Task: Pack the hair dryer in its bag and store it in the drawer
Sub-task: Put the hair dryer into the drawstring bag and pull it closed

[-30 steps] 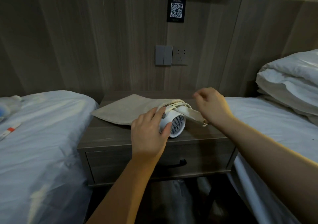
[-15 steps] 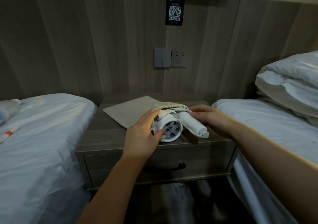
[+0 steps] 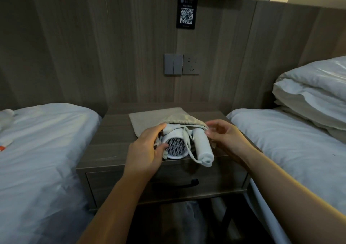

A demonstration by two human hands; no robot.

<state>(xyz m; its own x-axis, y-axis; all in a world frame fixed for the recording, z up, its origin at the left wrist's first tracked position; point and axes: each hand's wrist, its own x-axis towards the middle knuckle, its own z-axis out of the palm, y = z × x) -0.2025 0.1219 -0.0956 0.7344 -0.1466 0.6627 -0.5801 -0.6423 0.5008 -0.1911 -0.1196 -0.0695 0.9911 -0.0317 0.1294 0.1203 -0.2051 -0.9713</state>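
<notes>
Item 1. hair dryer (image 3: 175,147): white, lying on the front part of the nightstand (image 3: 112,129). Its round mesh grille faces the camera and its far end sits just inside the mouth of the bag. The folding handle (image 3: 203,148) lies alongside on the right, and a white cord (image 3: 188,144) loops across the body.

Item 2. bag (image 3: 149,118): beige drawstring cloth, flat on the nightstand behind the dryer. Its gathered mouth is draped over the dryer's far end.

Item 3. left hand (image 3: 148,150): fingers and thumb wrapped round the left side of the dryer body, covering that side.

Item 4. right hand (image 3: 224,137): fingers curled, thumb and forefinger tips pinching the bag's mouth edge just beside the folding handle.

Item 5. drawer (image 3: 215,180): closed, below the nightstand top. Its dark pull (image 3: 180,185) is partly hidden behind the left forearm.

Surroundings:
- left bed (image 3: 46,140), white sheet, flanking the nightstand; a small object with an orange patch at its far left edge, too cut off to identify
- right bed (image 3: 290,142), white sheet, on the other flank
- pillows (image 3: 314,92), stacked at the head of the right bed
- switch plate (image 3: 173,64) and socket (image 3: 191,64), side by side on the wood-grain wall panelling (image 3: 93,47) above the nightstand
- QR-code sign (image 3: 186,14), dark, higher on the same wall
</notes>
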